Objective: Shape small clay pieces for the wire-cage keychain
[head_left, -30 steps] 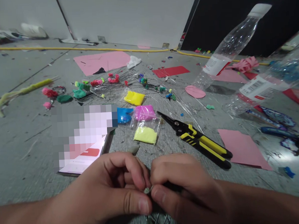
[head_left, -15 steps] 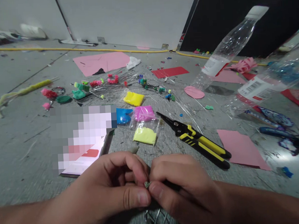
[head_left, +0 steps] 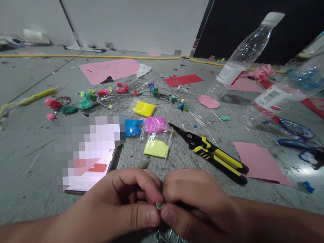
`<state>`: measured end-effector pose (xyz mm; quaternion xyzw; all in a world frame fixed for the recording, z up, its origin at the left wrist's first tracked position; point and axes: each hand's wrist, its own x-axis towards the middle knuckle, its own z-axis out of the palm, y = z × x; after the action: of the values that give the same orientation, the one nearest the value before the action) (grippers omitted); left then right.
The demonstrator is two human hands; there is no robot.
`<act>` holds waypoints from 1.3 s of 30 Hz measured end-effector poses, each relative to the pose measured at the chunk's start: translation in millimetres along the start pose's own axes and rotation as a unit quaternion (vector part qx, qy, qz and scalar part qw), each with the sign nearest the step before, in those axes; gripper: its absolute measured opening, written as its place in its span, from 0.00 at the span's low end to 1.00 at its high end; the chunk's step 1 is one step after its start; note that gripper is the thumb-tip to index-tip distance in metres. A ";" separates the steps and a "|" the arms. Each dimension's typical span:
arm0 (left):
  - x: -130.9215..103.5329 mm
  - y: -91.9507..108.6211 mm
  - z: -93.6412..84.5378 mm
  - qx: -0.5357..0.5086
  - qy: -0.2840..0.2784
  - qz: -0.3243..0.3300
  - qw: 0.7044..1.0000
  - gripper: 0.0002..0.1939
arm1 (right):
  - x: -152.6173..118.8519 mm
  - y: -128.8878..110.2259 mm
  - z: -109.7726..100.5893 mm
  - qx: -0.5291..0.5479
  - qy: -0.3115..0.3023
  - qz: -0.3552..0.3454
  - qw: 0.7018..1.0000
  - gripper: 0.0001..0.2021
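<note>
Between my fingertips is a small grey-green piece of modelling clay [head_left: 159, 206], curled at its visible end. My left hand [head_left: 123, 207] pinches it with thumb and forefinger. My right hand [head_left: 195, 203] closes on the same piece from the other side, its thumb and fingertips almost touching the left ones. Below the hands, partly hidden, lie some thin metal wires [head_left: 170, 240]. Just beyond my left fingers sits a grey-green clay lump [head_left: 144, 163]. Farther out are clay packets in yellow [head_left: 144, 109], blue [head_left: 133, 127], pink [head_left: 155, 124] and pale yellow [head_left: 156, 148].
Black-and-yellow pliers [head_left: 218, 156] lie right of the packets. A phone [head_left: 99, 172], partly blurred out, rests at left. Two clear plastic bottles, one upright [head_left: 245, 55] and one nearer [head_left: 277, 97], stand at right. Pink paper [head_left: 262, 163] and wires with clay bits [head_left: 122, 88] are scattered around.
The fingers have shifted slightly on the clay piece, and more of its curled end shows now. Both hands keep their pinch. The whole view has tilted a little.
</note>
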<state>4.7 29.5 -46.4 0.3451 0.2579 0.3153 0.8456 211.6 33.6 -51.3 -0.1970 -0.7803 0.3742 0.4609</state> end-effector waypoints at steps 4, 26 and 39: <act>0.3 2.3 0.7 0.002 -0.011 0.017 1.000 0.03 | 0.7 0.5 -2.5 0.006 -0.013 0.026 1.000 0.15; -3.2 0.8 -0.4 0.005 -0.006 -0.018 1.000 0.11 | -3.4 3.2 0.0 0.020 -0.027 0.089 0.995 0.23; -14.4 6.1 4.1 0.368 -0.081 0.091 0.922 0.09 | 9.9 14.7 -18.7 -0.269 -0.071 0.024 0.960 0.12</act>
<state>-4.4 21.0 -36.1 0.6781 0.2535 0.2447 0.6450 222.4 57.0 -51.4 -0.3057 -0.8779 0.1744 0.3247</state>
